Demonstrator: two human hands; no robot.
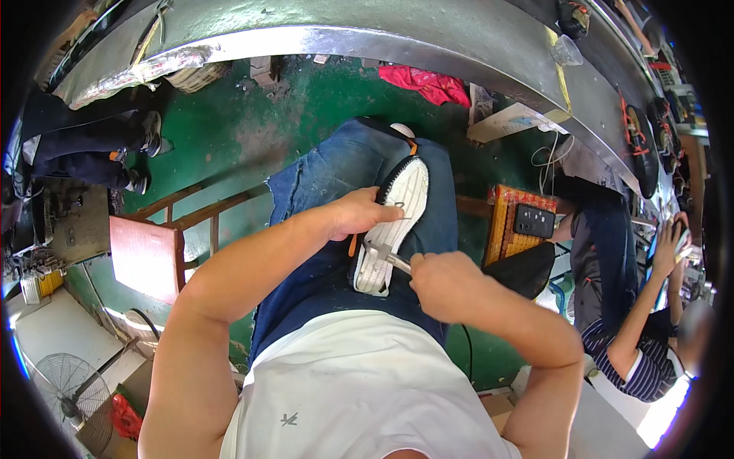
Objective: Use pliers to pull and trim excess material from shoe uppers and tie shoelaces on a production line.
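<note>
A shoe-shaped piece (pixel 413 187) with a white underside and a dark ridged edge lies sole up across my lap, its wide end pointing away from me. My left hand (pixel 359 213) grips its left side, thumb pressed on the white face. Beside the thumb tip is a thin bent wire-like bit (pixel 400 211), too small to make out fully. My right hand (pixel 449 287) is closed around a hammer (pixel 395 262), its metal head over the near part of the white sole. Whether the head touches the sole, I cannot tell. An orange strap (pixel 414 146) shows at the far end.
A long metal-edged bench (pixel 306 40) curves across the front. A wooden stool (pixel 149 256) stands left; a woven-top seat (pixel 501 229) carrying a black key-fob-like object (pixel 534 221) stands right. Red cloth (pixel 424 84) lies under the bench. A seated person (pixel 631 336) is at right, another's legs (pixel 92 149) at left.
</note>
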